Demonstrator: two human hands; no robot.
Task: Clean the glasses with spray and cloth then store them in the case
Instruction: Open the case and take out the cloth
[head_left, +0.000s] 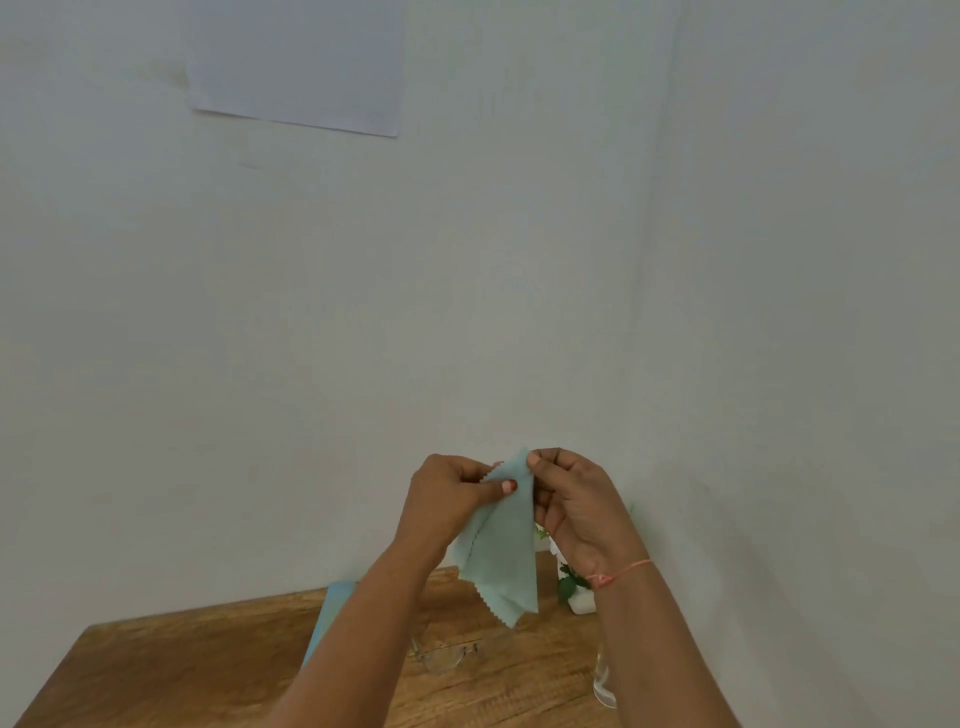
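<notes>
Cloth (501, 545) pinched by both hands' grips, raised.

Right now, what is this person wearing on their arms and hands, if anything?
Both forearms are bare; no sleeves show. The right hand has a thin orange thread bracelet tied round its wrist. The left hand has reddish polish on its thumbnail. No rings or watch are visible.

Pale green cloth (501, 551) hangs unfolded, zigzag edges; clear glasses (447, 657) lie below
</notes>
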